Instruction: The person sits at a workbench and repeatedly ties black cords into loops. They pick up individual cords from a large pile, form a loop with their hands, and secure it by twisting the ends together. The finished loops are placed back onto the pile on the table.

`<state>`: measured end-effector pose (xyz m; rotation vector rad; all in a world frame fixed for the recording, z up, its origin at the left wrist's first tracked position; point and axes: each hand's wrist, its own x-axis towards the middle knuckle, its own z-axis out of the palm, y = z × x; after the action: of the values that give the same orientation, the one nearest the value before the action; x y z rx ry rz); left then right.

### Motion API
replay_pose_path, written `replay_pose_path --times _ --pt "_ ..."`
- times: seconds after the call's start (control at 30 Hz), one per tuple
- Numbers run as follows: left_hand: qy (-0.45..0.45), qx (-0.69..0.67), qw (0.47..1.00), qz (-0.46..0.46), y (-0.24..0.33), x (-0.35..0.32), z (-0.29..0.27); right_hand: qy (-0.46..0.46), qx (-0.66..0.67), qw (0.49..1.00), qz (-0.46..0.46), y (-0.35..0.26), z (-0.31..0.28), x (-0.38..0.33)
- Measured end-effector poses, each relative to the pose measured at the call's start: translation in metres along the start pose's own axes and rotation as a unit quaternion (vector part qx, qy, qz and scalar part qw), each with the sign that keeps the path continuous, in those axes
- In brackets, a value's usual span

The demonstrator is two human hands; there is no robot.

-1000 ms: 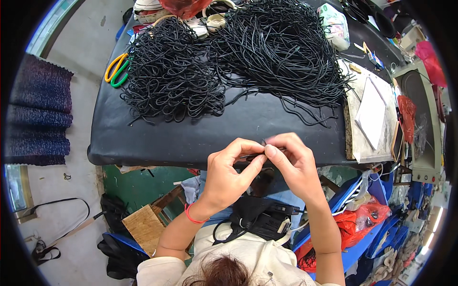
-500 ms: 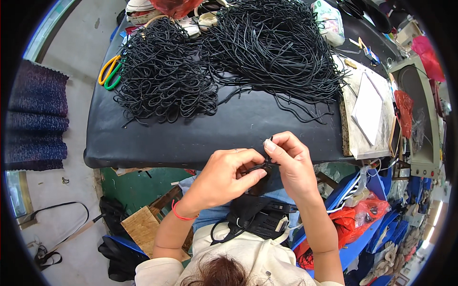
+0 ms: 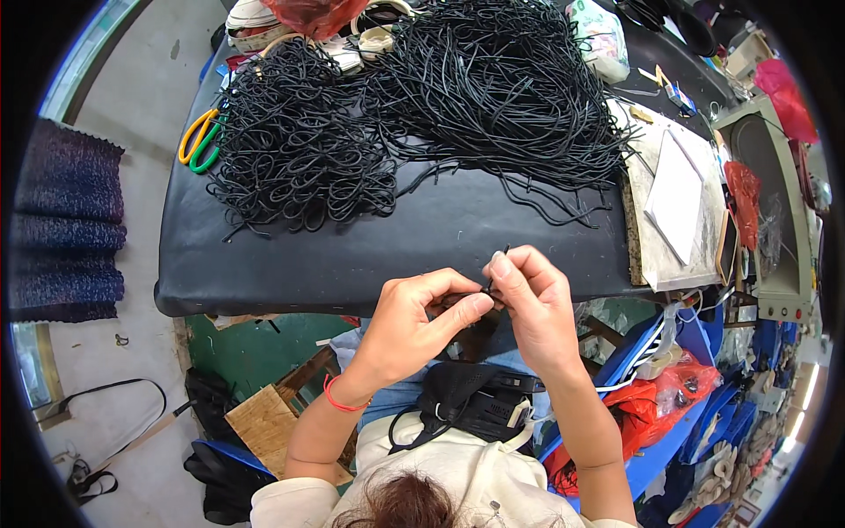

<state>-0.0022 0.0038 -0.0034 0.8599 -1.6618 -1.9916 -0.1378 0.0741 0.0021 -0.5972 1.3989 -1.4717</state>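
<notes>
Both my hands meet just off the near edge of the black-topped table [image 3: 290, 273]. My left hand [image 3: 421, 321] pinches a thin black cord between thumb and forefinger. Close beside it, my right hand [image 3: 535, 299] grips the same black cord [image 3: 489, 285], and a short end pokes up past the thumb. Most of the cord is hidden by my fingers. Beyond my hands lie two heaps of black cord: a looped, knotted pile [image 3: 304, 145] at the left and a larger pile of loose straight lengths [image 3: 502, 92] at the right.
Scissors with yellow and green handles [image 3: 204, 145] lie left of the looped pile. A board with a white sheet [image 3: 676, 202] sits at the table's right. Red plastic bags [image 3: 656, 400] fill a blue bin at lower right. A wooden stool [image 3: 262, 424] stands at lower left.
My left thumb has moved up and closed nearer to the right fingertips. The cord end between my hands has shifted slightly. Both hands stay in about the same place.
</notes>
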Motion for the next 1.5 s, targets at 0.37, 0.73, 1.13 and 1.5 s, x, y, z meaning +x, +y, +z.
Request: replay_pose_path --times 0.37,0.73,1.13,1.5 --pt "0.064 0.114 0.983 0.127 0.004 -0.004 0.005 -0.012 -0.013 0.999 0.028 0.001 -0.003 0.001" --pt "0.028 -0.179 0.983 -0.032 -0.009 -0.010 0.016 0.011 -0.033 0.997 -0.066 0.004 0.002 -0.005" --pt "0.109 -0.108 0.985 0.073 -0.030 -0.018 0.043 0.111 -0.072 0.988 -0.075 0.008 0.004 0.003" --pt "0.103 -0.126 0.985 0.063 -0.024 0.003 0.027 0.034 -0.016 0.999 -0.010 0.006 -0.011 0.005"
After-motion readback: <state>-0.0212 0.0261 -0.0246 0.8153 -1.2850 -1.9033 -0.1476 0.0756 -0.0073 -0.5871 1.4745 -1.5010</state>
